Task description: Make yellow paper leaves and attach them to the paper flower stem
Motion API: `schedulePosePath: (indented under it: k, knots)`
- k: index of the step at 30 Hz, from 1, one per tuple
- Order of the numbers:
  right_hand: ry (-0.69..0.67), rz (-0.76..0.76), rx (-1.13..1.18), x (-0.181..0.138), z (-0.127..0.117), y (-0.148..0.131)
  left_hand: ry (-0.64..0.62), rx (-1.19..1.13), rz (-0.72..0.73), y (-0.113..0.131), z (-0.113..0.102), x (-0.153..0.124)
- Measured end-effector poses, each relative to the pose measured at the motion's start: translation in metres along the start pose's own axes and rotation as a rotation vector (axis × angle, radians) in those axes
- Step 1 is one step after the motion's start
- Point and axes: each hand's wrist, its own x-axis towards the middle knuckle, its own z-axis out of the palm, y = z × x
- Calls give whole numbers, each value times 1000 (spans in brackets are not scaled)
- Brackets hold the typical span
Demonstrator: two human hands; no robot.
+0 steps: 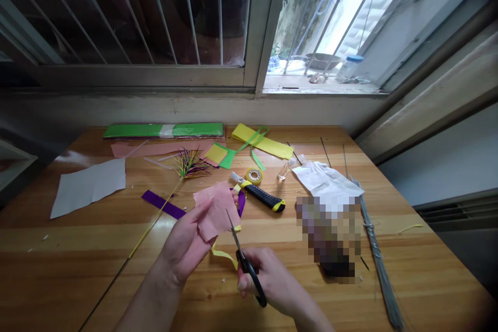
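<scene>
A square of pink crepe paper (218, 208) is held up in my left hand (189, 241), thumb on top and fingers behind it. My right hand (268, 277) grips black-handled scissors (249, 270), whose blades point up at the paper's right edge. Whether the blades touch the paper I cannot tell. Behind my hands lie a purple strip (163, 204) and a curling yellow strip (223, 253). Left of them rests a thin stem with a multicoloured fringed tuft (190, 165) at its top end.
Beyond the paper are a utility knife (262, 194), a tape roll (254, 175) and a small clear bottle (286, 168). Green paper (198, 129), a yellow strip (264, 142) and a white sheet (91, 187) lie farther back. A wire bundle (377, 264), white tissue (327, 181) and a pixelated object occupy the right.
</scene>
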Motion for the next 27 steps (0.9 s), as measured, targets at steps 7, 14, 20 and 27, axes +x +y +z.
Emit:
schedulePosePath:
  k: [7,14,20,27]
  knots:
    - [-7,-20,-46,2,-2,2,1,3,4,0,1,1]
    - [-42,-97,-267,1,-8,2,41,-6,17,2,0,1]
    - [-69,-50,-352,-1,-16,8,38,-9,46,9,-9,5]
    - [-51,-71,-355,-3,-20,12,44,-8,111,15,-12,6]
